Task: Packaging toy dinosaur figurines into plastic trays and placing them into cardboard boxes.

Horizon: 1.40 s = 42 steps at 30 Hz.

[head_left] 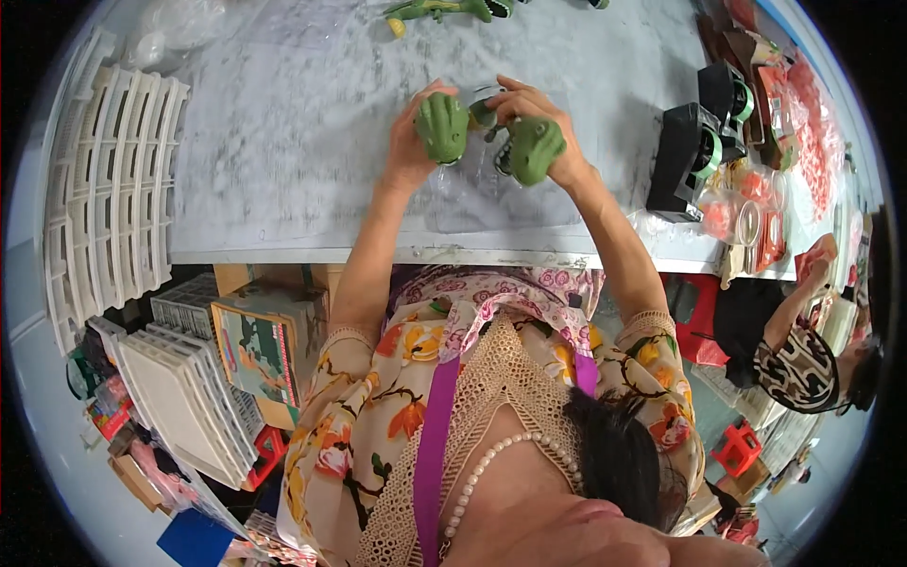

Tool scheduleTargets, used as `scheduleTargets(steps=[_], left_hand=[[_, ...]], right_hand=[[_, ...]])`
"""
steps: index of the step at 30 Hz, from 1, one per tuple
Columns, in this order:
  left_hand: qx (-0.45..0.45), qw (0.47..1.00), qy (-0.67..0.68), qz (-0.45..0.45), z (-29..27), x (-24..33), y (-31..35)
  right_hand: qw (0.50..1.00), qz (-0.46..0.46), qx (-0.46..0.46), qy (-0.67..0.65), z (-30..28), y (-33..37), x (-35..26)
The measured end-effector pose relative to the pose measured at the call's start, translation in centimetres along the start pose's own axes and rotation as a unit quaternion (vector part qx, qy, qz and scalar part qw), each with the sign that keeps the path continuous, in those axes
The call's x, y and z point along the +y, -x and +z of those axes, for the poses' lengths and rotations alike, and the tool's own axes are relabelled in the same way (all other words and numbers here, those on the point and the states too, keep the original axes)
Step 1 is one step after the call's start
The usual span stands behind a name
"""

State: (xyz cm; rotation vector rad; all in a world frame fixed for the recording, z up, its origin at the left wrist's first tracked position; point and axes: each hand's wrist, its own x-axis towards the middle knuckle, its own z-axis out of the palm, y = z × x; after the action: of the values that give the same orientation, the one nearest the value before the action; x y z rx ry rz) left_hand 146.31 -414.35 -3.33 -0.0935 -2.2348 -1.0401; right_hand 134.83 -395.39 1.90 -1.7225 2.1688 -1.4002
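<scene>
Two green toy dinosaurs are held upright over the grey-white table [283, 161], heads toward me. My left hand [407, 142] is closed around the left toy dinosaur [441, 128]. In my right hand [556, 111] is the right toy dinosaur [535, 151], its open mouth showing white teeth. The fingers wrap behind the toys, so their bodies are mostly hidden. A small gap separates the two heads. Under my hands lies a clear plastic sheet or bag [472, 203]. Another green toy dinosaur [444, 8] lies at the far edge of view, near a yellow piece [397, 28].
White plastic trays [113, 180] are stacked along the left. At the right stand two black tape dispensers [682, 161] beside red packaged goods [756, 203]. Below the table at left are a carton [260, 350] and more trays [179, 402]. Another person's arm [798, 293] shows far right.
</scene>
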Motion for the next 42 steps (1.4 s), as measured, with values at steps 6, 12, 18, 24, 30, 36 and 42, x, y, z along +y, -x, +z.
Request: scheduleTargets(steps=[6,12,18,24,30,36,42], left_hand=[[0.002,0.997,0.041,-0.059,-0.3,0.3,0.4],[0.01,0.998,0.047,-0.049,-0.4,0.2,1.1],[0.017,0.989,0.149,-0.021,0.0,0.2,0.4],[0.009,0.992,0.122,-0.008,0.2,0.8,-0.1],[-0.132,0.982,0.099,-0.095,-3.4,2.0,-1.4],[-0.198,0.948,0.103,-0.226,-8.8,5.0,-3.2],[-0.235,0.971,-0.047,0.014,-7.1,15.7,-8.7]], right_hand=[[0.987,-0.063,-0.145,0.023,-0.5,-2.0,-1.2],[0.968,-0.12,-0.191,0.107,0.1,-1.8,-1.7],[0.966,-0.059,-0.248,0.034,-0.1,-3.8,-0.1],[0.984,0.018,-0.161,-0.079,1.2,-3.1,1.5],[0.989,-0.043,-0.098,-0.102,1.0,-1.8,0.7],[0.992,0.123,-0.007,0.026,-5.0,-3.1,1.3],[0.984,0.01,0.034,0.173,-3.3,-10.4,12.7]])
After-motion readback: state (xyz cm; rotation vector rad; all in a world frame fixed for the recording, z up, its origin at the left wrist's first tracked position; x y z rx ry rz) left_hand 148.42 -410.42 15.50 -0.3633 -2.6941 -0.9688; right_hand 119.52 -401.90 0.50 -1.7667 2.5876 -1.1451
